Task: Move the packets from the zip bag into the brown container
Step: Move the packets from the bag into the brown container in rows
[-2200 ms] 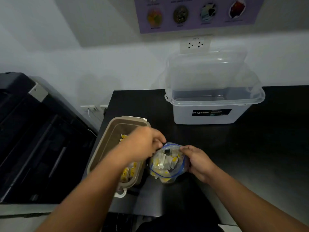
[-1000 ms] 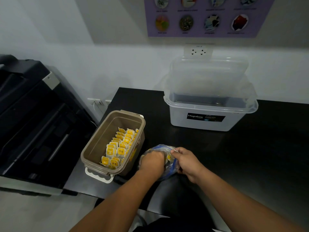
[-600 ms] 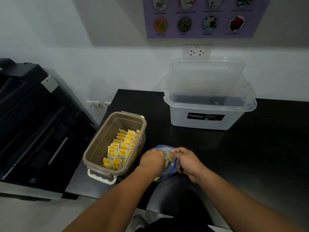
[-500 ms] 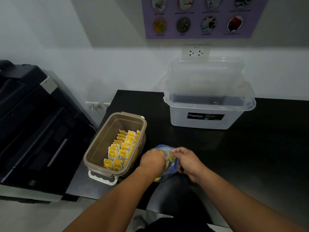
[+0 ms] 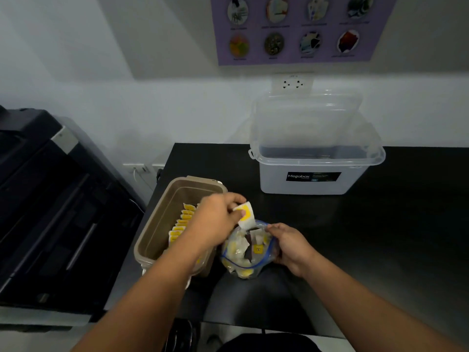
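Only one view here, the head cam looking down at a black table [image 5: 380, 250]. Left hand [image 5: 215, 222], around the middle of the frame, is pinching a single white-and-yellow packet [image 5: 245, 215] between thumb and fingers, just above the bag's mouth and right beside the brown container [image 5: 157, 232]. Right hand [image 5: 291, 246] is closed on the right edge of the zip bag [image 5: 243, 252], holding it open. The bag sits lower centre, touching the container's right side. Progress-wise I'd say roughly halfway: there's a neat row of yellow packets [image 5: 181, 224] standing inside the container, partly hidden by the forearm, but the bag looks like it has a decent pile left, so plenty more trips. The clear storage box [image 5: 314, 179], upper right, looks uninvolved.
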A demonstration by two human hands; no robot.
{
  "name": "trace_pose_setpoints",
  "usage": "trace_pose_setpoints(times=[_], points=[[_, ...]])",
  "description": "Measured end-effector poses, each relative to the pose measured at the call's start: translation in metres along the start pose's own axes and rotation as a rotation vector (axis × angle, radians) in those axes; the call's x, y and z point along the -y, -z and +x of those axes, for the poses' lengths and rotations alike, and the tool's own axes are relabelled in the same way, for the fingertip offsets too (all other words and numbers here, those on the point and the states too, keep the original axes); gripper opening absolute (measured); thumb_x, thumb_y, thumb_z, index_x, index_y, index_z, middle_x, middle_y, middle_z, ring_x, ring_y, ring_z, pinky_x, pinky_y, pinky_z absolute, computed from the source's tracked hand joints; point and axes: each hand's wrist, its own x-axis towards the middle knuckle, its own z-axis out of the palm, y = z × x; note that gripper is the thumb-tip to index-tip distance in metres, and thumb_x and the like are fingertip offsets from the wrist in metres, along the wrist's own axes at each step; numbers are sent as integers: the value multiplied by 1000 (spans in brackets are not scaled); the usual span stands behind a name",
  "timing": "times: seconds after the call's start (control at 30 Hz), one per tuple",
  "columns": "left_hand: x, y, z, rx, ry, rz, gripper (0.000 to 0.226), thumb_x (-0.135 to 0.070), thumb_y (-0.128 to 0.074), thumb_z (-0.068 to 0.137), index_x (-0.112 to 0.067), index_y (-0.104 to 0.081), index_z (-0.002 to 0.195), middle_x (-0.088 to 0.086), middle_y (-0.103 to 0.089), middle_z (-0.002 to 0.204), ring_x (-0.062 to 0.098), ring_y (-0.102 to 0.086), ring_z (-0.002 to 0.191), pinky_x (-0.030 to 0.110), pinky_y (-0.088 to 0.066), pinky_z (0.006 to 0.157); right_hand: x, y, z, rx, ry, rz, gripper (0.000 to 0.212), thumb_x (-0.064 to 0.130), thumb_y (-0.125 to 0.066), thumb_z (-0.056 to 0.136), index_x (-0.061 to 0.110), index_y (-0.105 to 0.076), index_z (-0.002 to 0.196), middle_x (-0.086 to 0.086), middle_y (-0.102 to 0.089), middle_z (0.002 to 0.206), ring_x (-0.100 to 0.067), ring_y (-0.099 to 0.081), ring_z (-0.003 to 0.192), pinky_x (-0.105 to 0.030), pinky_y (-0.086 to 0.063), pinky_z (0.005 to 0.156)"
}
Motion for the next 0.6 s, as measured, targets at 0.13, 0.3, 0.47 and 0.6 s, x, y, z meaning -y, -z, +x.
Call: trace_pose_setpoints(times=[0.13,0.3,0.47,0.6], points=[[18,57,0,6,-18,132,15,-24,-69,94,-28,-75,107,-12,-71,90,4,-66,83,19,-48,74,0,-5,0,-11,8,40,19,22,-53,107,11,-66,115,-12,-77,93,-27,-75,84,-43,-60,73],[58,91,8,214,39,362,10,-27,-70,93,-31,-74,101,-14,-71,94,0,-65,85,23,-52,79,0,-13,4,-46,4,97,20,22,-53,107,11,-66,116,-16,-79,102,-31,-76,93,-43,-60,72],[93,75,22,415,15,516,22,-23,-71,92,-23,-74,113,-9,-69,103,7,-62,93,24,-49,88,-2,-19,8,-98,21,167,20,21,-54,107,10,-66,117,-16,-78,102,-32,-75,93,-45,-59,76],[109,58,27,516,24,584,25,-21,-70,93,-23,-73,117,-1,-70,116,17,-66,103,25,-48,88,-8,-24,6,-141,47,200,19,20,-54,106,9,-66,117,-16,-78,102,-33,-76,94,-47,-61,79]])
